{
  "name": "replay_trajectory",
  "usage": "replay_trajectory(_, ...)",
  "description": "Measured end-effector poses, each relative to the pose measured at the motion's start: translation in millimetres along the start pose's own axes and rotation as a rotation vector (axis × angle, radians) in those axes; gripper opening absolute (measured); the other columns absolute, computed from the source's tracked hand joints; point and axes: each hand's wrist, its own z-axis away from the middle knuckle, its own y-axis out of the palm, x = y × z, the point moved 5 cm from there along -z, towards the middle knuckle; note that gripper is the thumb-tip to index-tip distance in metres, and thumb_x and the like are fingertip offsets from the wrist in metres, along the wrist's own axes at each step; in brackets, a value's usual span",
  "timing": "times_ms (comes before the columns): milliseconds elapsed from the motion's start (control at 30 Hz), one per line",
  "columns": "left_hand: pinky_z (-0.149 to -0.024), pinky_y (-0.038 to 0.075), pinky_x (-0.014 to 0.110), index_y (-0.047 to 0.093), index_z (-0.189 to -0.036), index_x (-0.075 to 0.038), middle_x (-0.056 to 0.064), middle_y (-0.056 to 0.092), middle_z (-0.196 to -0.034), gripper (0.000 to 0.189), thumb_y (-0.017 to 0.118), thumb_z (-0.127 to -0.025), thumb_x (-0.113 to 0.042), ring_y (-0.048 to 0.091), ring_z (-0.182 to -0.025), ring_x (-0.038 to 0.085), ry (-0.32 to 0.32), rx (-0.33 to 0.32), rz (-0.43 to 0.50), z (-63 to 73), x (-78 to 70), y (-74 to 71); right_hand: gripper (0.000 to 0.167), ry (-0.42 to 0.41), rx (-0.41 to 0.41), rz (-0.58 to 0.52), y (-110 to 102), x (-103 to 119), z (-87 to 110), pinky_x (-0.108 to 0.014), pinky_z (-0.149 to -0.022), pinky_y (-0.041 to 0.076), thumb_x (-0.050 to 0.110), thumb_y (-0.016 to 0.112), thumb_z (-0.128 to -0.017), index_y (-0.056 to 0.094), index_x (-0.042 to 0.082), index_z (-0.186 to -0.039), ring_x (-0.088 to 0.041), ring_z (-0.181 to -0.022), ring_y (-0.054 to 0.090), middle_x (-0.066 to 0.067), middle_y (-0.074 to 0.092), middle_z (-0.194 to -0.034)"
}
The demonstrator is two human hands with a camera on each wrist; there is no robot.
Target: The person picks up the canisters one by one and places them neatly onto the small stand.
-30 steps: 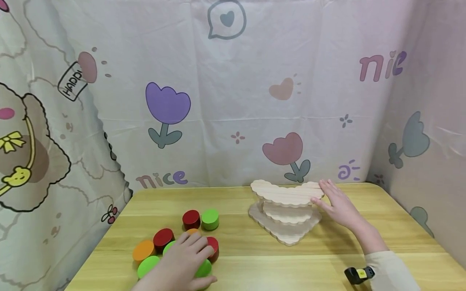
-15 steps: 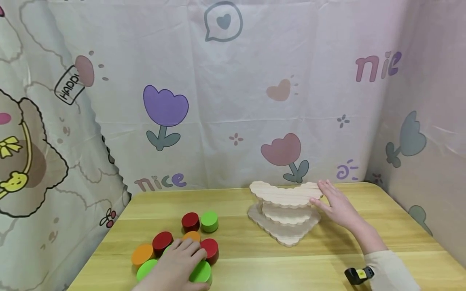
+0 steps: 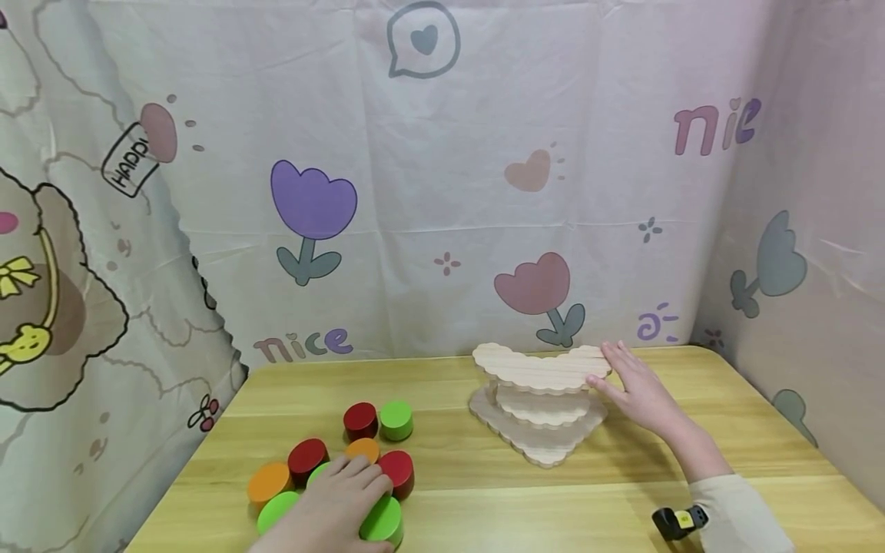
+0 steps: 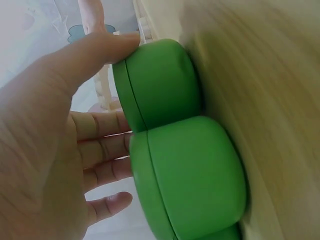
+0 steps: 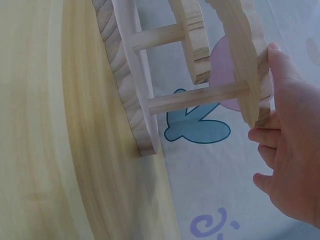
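My left hand [image 3: 335,503] is low over a cluster of coloured round blocks. In the left wrist view its thumb and fingers grip a green round block [image 4: 162,85], lying against a second green block [image 4: 192,175]. A red block [image 3: 397,474] sits just beyond the fingers, and another green block [image 3: 278,511] lies left of the hand. On the right, my right hand [image 3: 643,393] holds the right end of the top tier of a pale wooden tiered stand [image 3: 542,370], thumb at the front edge. Wooden dowels [image 5: 200,97] join the stand's scalloped boards.
Farther back are a red block [image 3: 360,422] and a green block [image 3: 396,421]. Orange blocks [image 3: 270,484] and a red block [image 3: 308,458] lie at left. A black wrist device [image 3: 677,524] is at the right sleeve. A printed curtain [image 3: 429,153] surrounds the wooden table [image 3: 470,507].
My left hand has drawn its thumb in and settled closer around a green block, moving slightly left. The right hand and the stand stay in place; the head view shifts slightly.
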Motion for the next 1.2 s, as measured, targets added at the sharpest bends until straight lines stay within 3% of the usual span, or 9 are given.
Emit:
replay_trajectory(300,-0.091,0.044,0.04,0.06,-0.112,-0.025,-0.011,0.058,-0.104,0.053,0.056,-0.083,-0.07,0.048,-0.099,0.014,0.055,-0.078,-0.026,-8.4,-10.4,-10.6,0.078,0.01,0.009,0.002,0.9,-4.7,-0.4,-0.065,-0.112,0.017,0.044,0.055,-0.096,0.03,-0.01,-0.146,-0.052,-0.143,0.02,-0.032,0.028,-0.152)
replay_trajectory(533,-0.094,0.043,0.04,0.06,-0.113,-0.023,-0.009,0.059,-0.109,0.051,0.059,-0.083,-0.064,0.051,-0.103,0.014,0.147,-0.156,-0.056,-20.5,-25.7,-19.8,0.079,0.017,0.016,0.002,-1.5,-7.1,-0.5,-0.065,-0.113,0.015,0.046,0.055,-0.096,0.029,-0.008,-0.148,-0.051,-0.143,0.019,-0.031,0.026,-0.153)
replay_trajectory(633,-0.092,0.044,0.039,0.06,-0.113,-0.023,-0.01,0.059,-0.11,0.05,0.058,-0.084,-0.064,0.05,-0.103,0.014,0.177,-0.16,-0.055,-26.4,-32.7,-22.1,0.079,0.024,0.022,0.005,-2.0,-8.3,0.4,-0.065,-0.113,0.015,0.046,0.054,-0.096,0.029,-0.008,-0.148,-0.051,-0.143,0.019,-0.031,0.026,-0.153)
replay_trajectory(933,-0.094,0.041,0.037,0.056,-0.113,-0.029,-0.014,0.057,-0.109,0.044,0.058,-0.083,-0.062,0.046,-0.102,0.009,0.115,-0.088,0.019,-51.3,-45.6,-27.8,0.078,0.02,0.029,0.024,-0.6,-7.0,0.3,-0.064,-0.114,0.015,0.047,0.054,-0.096,0.031,-0.006,-0.148,-0.051,-0.144,0.019,-0.03,0.027,-0.153)
replay_trajectory(1200,-0.092,0.042,0.036,0.057,-0.11,-0.026,-0.011,0.057,-0.106,0.045,0.06,-0.081,-0.06,0.049,-0.103,0.011,0.151,-0.169,-0.062,-75.6,-61.1,-39.5,0.075,0.005,0.024,0.007,-6.3,-7.2,2.4,-0.066,-0.112,0.017,0.045,0.057,-0.095,0.035,-0.006,-0.146,-0.05,-0.143,0.021,-0.03,0.03,-0.152)
